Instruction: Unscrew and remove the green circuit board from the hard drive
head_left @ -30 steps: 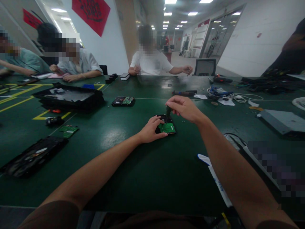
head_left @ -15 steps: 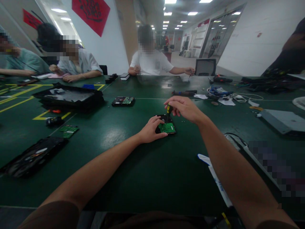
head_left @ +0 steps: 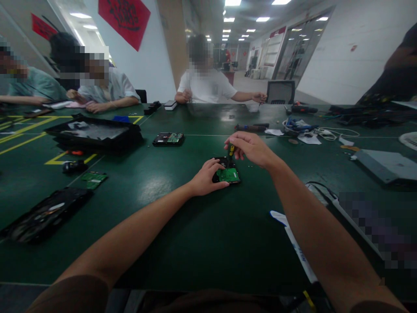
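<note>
A hard drive with a green circuit board on its upper face lies flat on the dark green table in front of me. Gripping its left side and near edge, my left hand keeps thumb and fingers around the drive and covers part of it. My right hand holds a black-and-yellow screwdriver nearly upright from above. The screwdriver's shaft points down at the drive near the board's far edge; its tip is too small to make out.
Another hard drive lies farther back. To the left are a black tray-like casing, a loose green board and a dark panel. A grey metal box and cables lie right. Several people sit across the table.
The screwdriver's handle has turned slightly in my right hand, its yellow patch showing differently. My left hand and the hard drive look unmoved.
</note>
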Action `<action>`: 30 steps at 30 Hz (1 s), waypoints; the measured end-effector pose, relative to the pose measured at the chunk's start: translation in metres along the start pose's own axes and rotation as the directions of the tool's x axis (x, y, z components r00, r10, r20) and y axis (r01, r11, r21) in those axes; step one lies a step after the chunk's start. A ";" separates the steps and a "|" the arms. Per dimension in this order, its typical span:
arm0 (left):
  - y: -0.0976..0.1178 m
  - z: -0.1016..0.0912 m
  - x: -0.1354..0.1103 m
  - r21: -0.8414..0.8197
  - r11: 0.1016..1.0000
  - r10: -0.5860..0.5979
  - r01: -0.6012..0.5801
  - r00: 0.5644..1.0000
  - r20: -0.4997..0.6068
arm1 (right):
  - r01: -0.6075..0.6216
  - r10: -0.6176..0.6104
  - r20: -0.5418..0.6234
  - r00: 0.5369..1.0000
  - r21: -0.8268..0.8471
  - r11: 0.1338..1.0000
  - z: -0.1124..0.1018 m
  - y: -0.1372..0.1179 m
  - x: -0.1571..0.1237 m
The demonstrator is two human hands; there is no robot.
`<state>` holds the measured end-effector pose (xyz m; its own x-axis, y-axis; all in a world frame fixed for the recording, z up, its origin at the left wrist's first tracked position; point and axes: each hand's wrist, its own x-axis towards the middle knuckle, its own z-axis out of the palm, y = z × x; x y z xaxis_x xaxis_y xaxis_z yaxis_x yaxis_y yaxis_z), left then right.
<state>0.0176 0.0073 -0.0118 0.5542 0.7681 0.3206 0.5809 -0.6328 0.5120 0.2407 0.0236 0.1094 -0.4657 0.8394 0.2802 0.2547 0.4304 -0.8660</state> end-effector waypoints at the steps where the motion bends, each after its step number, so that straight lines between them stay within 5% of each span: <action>1: 0.000 0.000 0.000 0.000 1.000 0.000 0.000 1.000 -0.001 | -0.011 0.011 -0.003 1.000 0.007 1.000 0.000 0.000 0.000; 8: 0.000 0.000 0.000 -0.003 1.000 0.001 -0.001 1.000 -0.001 | 0.018 -0.026 -0.080 0.996 -0.107 0.994 0.000 -0.004 -0.002; 21: 0.000 -0.001 0.000 -0.006 1.000 0.002 -0.002 1.000 0.001 | -0.029 0.030 -0.009 1.000 0.051 0.998 0.001 0.000 0.001; 30: 0.001 -0.002 0.000 -0.004 1.000 -0.003 0.003 1.000 0.005 | -0.001 -0.009 -0.098 0.995 -0.096 0.995 0.000 -0.004 -0.003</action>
<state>0.0171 0.0067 -0.0102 0.5554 0.7697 0.3148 0.5804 -0.6299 0.5162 0.2407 0.0193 0.1121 -0.3824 0.8641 0.3273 0.3349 0.4597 -0.8225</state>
